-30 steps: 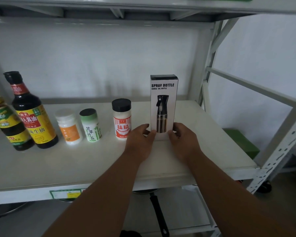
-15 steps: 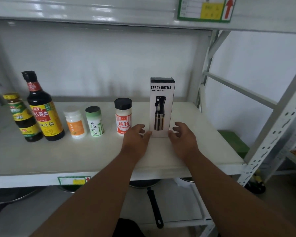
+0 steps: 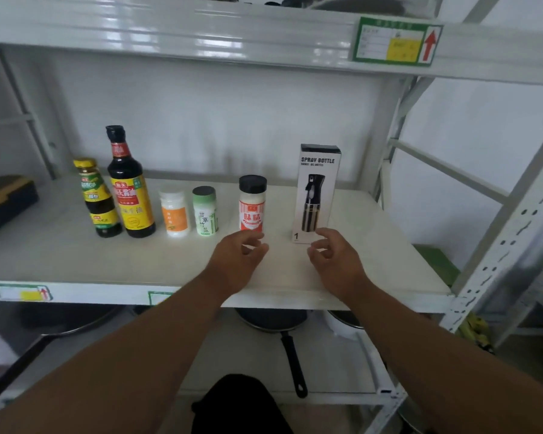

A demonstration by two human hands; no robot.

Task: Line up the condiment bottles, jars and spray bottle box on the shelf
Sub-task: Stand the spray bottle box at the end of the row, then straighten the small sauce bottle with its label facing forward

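— What is standing on the shelf point(image 3: 76, 261)?

— Six things are standing up in a row. From the left, a small dark bottle with a yellow cap point(image 3: 99, 198) is touching a tall soy sauce bottle point(image 3: 130, 189). Next a white jar with an orange label point(image 3: 174, 213) and a jar with a green lid point(image 3: 205, 211) are sitting near each other. Then a jar with a black lid and red label point(image 3: 252, 203) is standing a bit apart. The spray bottle box point(image 3: 317, 192) is standing last, at the right end.

— What are the hands doing?

— Both hands are hanging over the shelf, in front of the row. The left hand point(image 3: 237, 261) is sitting just in front of the red label jar. The right hand point(image 3: 334, 261) is sitting just in front of the box's bottom corner. The fingers are loosely curled, and they are holding nothing.

— Is a hand touching the box?

— I cannot tell for sure; the right fingertips look very close to it.

— Anything else?

— A dark case point(image 3: 3, 203) is lying at the far left of the shelf. A black pan point(image 3: 275, 321) is sitting on the shelf below.
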